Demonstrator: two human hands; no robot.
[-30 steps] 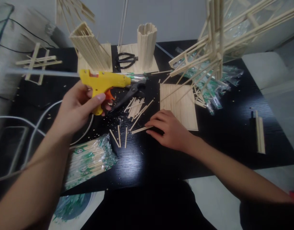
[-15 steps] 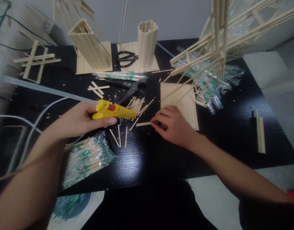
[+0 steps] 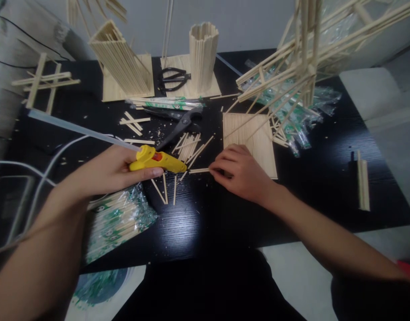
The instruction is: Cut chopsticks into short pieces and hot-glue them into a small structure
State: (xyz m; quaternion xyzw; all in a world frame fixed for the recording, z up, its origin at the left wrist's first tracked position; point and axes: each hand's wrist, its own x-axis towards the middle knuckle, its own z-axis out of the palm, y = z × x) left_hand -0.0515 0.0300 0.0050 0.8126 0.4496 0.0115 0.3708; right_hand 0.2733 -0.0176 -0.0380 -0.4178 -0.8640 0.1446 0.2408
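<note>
My left hand [image 3: 113, 169] is closed round a yellow glue gun [image 3: 158, 161], its nozzle pointing right toward the left end of a short wooden stick [image 3: 198, 170] lying on the black table [image 3: 198, 223]. A clear glue rod [image 3: 77, 129] sticks out of the gun's back toward the upper left. My right hand [image 3: 241, 173] rests on the table, its fingertips pinched on the right end of that stick. Loose cut sticks [image 3: 188, 147] lie just behind the nozzle.
Black cutters [image 3: 181, 127] lie behind the loose sticks, a flat stick panel [image 3: 250, 138] lies by my right hand. A bag of wrapped sticks [image 3: 119, 220] sits at front left. Stick structures stand at the back [image 3: 203, 55] and right [image 3: 301, 58]. White cables [image 3: 51, 165] run at left.
My left hand brought the glue gun down from mid-air and tilted its nozzle to the stick's left end. My right hand stayed on the stick.
</note>
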